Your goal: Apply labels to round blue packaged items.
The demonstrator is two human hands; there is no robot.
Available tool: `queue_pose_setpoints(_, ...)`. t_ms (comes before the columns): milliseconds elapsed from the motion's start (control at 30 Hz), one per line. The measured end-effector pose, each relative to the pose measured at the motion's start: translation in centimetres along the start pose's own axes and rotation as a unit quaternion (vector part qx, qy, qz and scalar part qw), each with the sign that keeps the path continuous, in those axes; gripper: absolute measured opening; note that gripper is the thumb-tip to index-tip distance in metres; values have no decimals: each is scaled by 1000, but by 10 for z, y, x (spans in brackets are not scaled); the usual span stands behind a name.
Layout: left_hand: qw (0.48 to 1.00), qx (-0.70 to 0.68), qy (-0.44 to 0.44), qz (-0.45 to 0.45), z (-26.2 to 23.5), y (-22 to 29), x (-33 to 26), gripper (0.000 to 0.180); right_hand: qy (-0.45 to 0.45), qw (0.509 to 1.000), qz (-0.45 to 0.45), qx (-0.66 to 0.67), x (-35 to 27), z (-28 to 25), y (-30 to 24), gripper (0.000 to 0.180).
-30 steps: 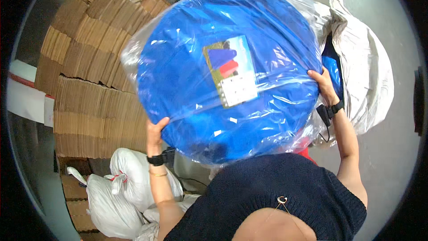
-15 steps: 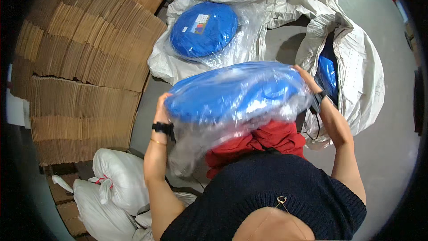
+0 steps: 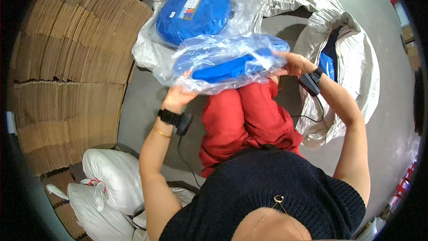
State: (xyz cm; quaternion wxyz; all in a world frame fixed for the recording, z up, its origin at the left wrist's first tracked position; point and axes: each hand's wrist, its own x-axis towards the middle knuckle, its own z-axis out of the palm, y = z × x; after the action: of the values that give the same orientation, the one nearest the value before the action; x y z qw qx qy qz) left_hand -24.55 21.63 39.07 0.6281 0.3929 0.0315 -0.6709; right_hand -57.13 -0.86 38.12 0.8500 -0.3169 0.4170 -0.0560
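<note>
Both my hands hold a flat blue bundle in a clear plastic bag point(image 3: 227, 69) in front of my knees. My left hand point(image 3: 179, 96) grips the near left edge of the plastic, its fingertips partly covered. My right hand point(image 3: 293, 64) is closed on the bag's right end, with the fingers curled over it. Loose clear film wrinkles around the blue fabric. Just beyond lies a round, flat blue bundle point(image 3: 196, 15) in clear plastic, with a picture label on top; the held one seems to overlap its near edge.
White woven sacking point(image 3: 147, 47) is spread beneath the round bundle. At the right stands an opened white woven sack point(image 3: 356, 67) with blue wrapped goods inside. Tall stacks of flattened cardboard point(image 3: 67, 120) line the left. Tied white sacks point(image 3: 113, 178) sit at the near left.
The held bundle has moved away from me toward the round one and tilted, showing more of its side. My hands have moved closer together, and my red-trousered legs have come into view.
</note>
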Motion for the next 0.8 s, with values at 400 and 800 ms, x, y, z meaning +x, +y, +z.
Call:
queue_pose_setpoints(400, 907, 306, 54, 285, -36, 137, -97, 22, 162, 942, -276, 102, -64, -19, -124, 12)
queue_pose_setpoints(800, 982, 183, 55, 4, -59, 43, -199, 49, 233, 944, -185, -143, -184, -52, 5, 22)
